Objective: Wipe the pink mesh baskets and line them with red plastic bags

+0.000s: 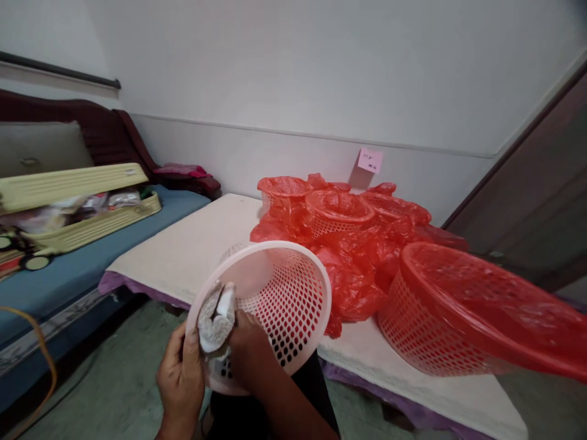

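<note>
A white perforated plastic basket is tilted over my lap, its mouth turned toward me. My left hand grips its near-left rim, thumb on the inside. Inside the basket my right hand is closed on a bunched white cloth, which lies against the inner wall by the left rim. The fingertips of the right hand are partly hidden by the cloth.
Right of the basket, a large basket lined with a red plastic bag stands on the white-covered table. Several bag-covered baskets crowd behind it. A pink note is on the wall. At left, an open yellow suitcase lies on a blue surface.
</note>
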### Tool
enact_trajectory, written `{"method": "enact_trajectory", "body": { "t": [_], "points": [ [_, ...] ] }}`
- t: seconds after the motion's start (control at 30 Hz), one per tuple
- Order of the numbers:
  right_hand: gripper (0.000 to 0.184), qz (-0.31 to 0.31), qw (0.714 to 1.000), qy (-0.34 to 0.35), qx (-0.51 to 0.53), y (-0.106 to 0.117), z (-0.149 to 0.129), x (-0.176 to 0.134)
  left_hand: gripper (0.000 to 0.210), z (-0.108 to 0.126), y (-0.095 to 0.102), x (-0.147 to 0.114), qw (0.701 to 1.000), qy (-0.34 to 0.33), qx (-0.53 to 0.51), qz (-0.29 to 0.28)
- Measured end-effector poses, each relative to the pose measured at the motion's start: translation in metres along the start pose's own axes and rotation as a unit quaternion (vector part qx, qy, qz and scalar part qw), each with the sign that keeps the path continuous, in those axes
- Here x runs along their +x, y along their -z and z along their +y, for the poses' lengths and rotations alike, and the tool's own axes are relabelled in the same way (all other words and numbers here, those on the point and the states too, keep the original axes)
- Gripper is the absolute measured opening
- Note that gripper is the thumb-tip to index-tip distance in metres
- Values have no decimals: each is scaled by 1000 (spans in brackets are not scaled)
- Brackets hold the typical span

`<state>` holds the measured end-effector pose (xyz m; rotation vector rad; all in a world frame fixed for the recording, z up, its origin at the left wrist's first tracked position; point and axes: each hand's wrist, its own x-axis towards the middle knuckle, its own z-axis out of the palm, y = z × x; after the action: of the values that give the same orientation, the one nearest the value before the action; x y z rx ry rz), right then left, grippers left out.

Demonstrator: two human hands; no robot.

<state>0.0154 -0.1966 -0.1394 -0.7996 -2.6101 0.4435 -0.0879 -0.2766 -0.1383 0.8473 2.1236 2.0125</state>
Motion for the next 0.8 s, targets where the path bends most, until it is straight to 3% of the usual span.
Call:
{"method": "enact_trajectory", "body": {
  "t": [0.1, 0.2, 0.3, 0.5, 0.67, 0.73, 0.8],
  "points": [
    [25, -50, 993, -64, -86, -9, 25, 18, 28, 4, 1, 4, 998, -65, -17, 6],
    [30, -61, 984, -127, -107, -14, 50, 29, 18, 5, 2, 6, 988, -152, -5, -35],
    [28, -77, 986, -117, -91, -13, 55, 26, 17, 6, 3, 11, 979, -197, 20, -50],
    [17, -108, 994, 18, -20, 19, 17, -20, 22, 13, 6, 34, 982, -181, 51, -31],
    [12, -101, 987, -31, -121, 52, 12, -60, 23, 21, 5, 46, 988, -141, 41, -53],
    [10, -91, 988, -20, -120, 54, 14, -70, 24, 24, 3, 49, 989, -133, 34, -53],
    [25, -82, 990, 9, -113, 47, 16, -75, 26, 27, 1, 53, 991, -125, 31, -47]
  ]
}}
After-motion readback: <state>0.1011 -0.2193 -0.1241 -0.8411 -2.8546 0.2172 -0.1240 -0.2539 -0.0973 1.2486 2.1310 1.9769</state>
